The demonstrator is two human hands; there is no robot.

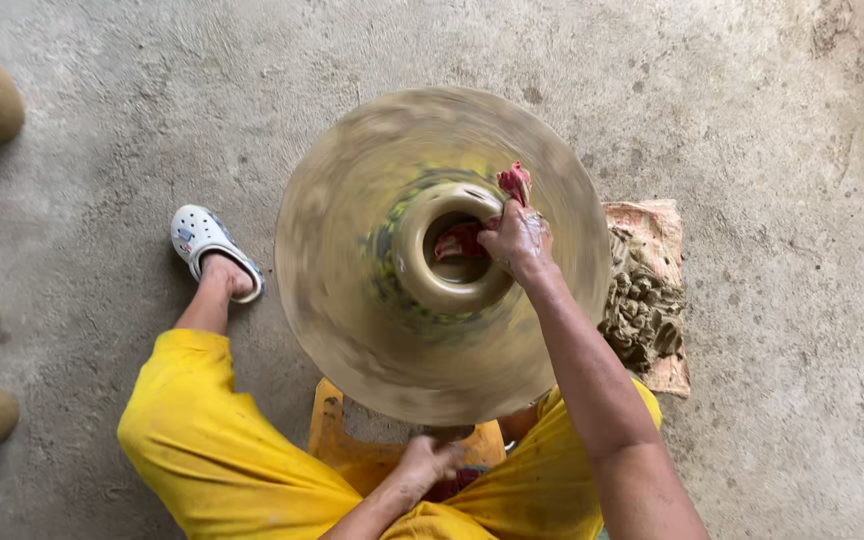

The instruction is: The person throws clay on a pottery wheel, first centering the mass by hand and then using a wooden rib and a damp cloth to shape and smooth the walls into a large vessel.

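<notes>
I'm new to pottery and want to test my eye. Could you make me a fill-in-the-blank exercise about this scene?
1. The right hand presses a ____ cloth against the rim of the clay pot.
2. The pot sits on a round wheel that looks blurred because it is ____.
3. The left hand rests at the wheel's ____ edge, above a yellow stool.
4. A lump of raw clay lies on the floor to the wheel's ____.

Missing words: red; spinning; near; right
</notes>
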